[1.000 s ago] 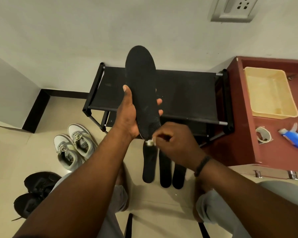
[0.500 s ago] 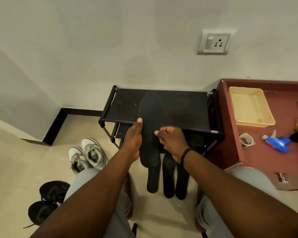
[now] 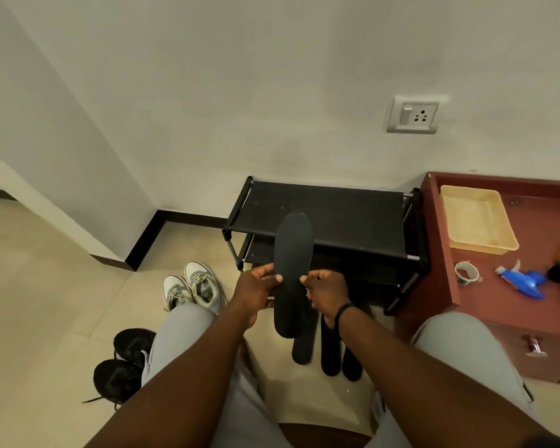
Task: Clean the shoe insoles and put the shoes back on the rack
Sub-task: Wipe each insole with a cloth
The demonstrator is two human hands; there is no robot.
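Observation:
A black insole (image 3: 293, 273) is held upright in front of the black shoe rack (image 3: 346, 215). My left hand (image 3: 256, 291) pinches its left edge and my right hand (image 3: 328, 294) grips its right edge near the middle. Three more black insoles (image 3: 330, 354) lie side by side on the floor below, partly hidden by the held one and my right wrist. A pair of grey-white sneakers (image 3: 193, 286) stands left of the rack. A pair of black shoes (image 3: 123, 363) lies further left, near my knee.
A red-brown cabinet (image 3: 466, 305) stands right of the rack with a yellow tray (image 3: 477, 219), a tape roll (image 3: 466, 273) and a blue spray bottle (image 3: 524, 281) on top. A wall socket (image 3: 413, 114) is above. My knees in grey trousers frame the floor.
The insole was lowered from high in front of me to the rack's front. My right hand stopped wiping its heel and now grips its right edge. The view tilted up toward the wall.

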